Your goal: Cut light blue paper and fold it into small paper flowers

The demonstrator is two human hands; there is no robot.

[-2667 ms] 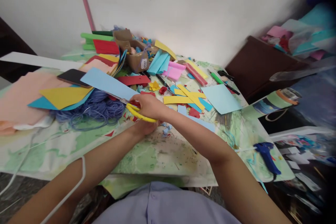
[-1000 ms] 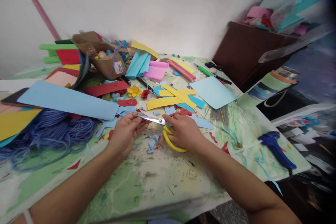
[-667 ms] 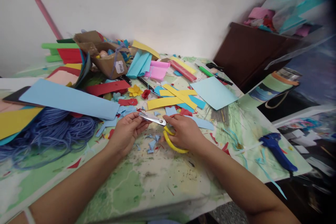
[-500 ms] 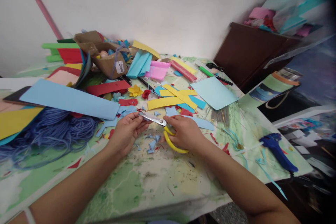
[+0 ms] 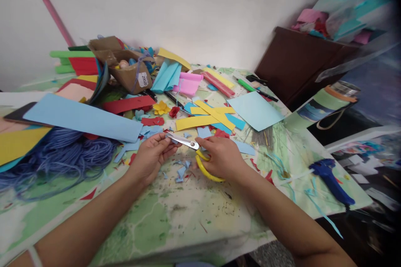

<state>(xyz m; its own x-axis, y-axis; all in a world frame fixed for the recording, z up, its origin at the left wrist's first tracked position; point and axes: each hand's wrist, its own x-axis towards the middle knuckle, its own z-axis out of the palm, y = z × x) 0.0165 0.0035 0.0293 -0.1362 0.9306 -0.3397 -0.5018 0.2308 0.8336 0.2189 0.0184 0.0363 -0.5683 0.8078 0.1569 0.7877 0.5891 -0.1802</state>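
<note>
Yellow-handled scissors (image 5: pixel 184 142) held just above the bench (image 5: pixel 175 225), between both hands. Right hand (image 5: pixel 222 158): grip clamped on the yellow handles. Left hand (image 5: pixel 150 156): fingers at the blade tips, grip there too small to tell, apart or together. Blue paper scraps (image 5: pixel 181 174) just below. Farther back, a cardboard box (image 5: pixel 131 79) with a white tag (image 5: pixel 143 79), its figures too blurred to read for sure.
</note>
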